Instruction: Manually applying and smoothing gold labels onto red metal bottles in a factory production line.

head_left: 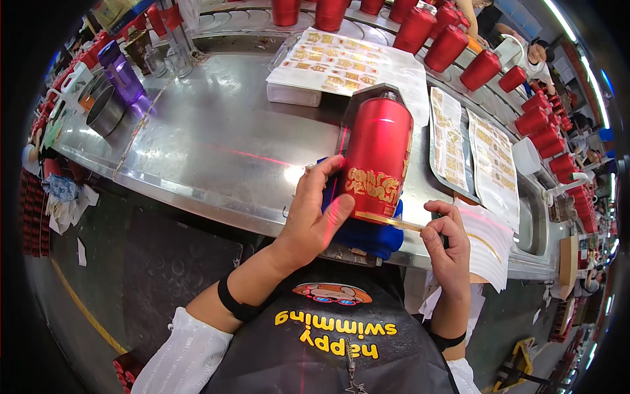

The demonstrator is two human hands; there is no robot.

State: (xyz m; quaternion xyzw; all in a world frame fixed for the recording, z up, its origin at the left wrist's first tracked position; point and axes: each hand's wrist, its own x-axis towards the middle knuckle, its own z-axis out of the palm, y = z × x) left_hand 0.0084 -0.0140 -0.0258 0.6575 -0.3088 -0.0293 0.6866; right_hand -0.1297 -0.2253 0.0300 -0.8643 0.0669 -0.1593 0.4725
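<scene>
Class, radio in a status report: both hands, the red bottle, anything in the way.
Left hand steadies red bottle lying on blue cradle. Right hand pinches thin gold strip at bottle's base. Sticker sheets alongside, not obstructing.

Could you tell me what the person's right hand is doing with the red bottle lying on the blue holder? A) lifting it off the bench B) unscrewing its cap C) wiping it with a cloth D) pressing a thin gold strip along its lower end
D: the right hand pinches a thin gold strip against the lower end of the red bottle, while the left hand steadies its side.
</scene>
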